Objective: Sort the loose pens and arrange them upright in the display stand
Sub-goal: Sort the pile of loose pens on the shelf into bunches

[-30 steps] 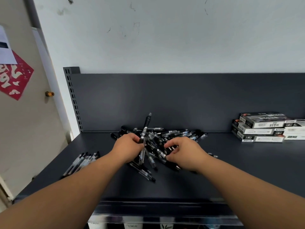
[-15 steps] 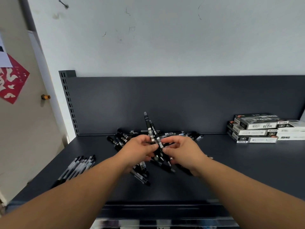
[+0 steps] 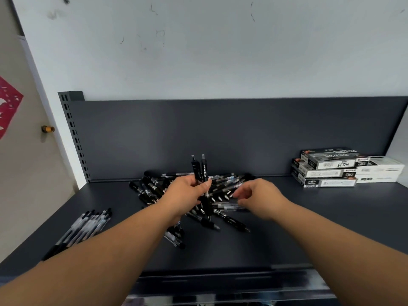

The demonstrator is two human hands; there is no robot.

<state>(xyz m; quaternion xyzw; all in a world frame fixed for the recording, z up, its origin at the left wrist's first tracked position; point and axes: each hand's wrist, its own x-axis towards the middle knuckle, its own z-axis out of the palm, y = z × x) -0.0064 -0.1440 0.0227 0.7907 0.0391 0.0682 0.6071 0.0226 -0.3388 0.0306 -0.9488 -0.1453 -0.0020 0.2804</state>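
We sort: left hand clasps two black plastic pens; blurred right hand, hold unclear, should pinch another next.

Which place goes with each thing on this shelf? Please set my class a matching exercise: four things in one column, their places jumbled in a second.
Things
1. held pens
2. row of pens
3. boxes
4. heap of pens

Places
a. stacked at the right end of the shelf
b. gripped upright in the left hand
c. jumbled in the middle, by the back panel
d. lying side by side near the left edge

Pairs: 1-b, 2-d, 3-a, 4-c
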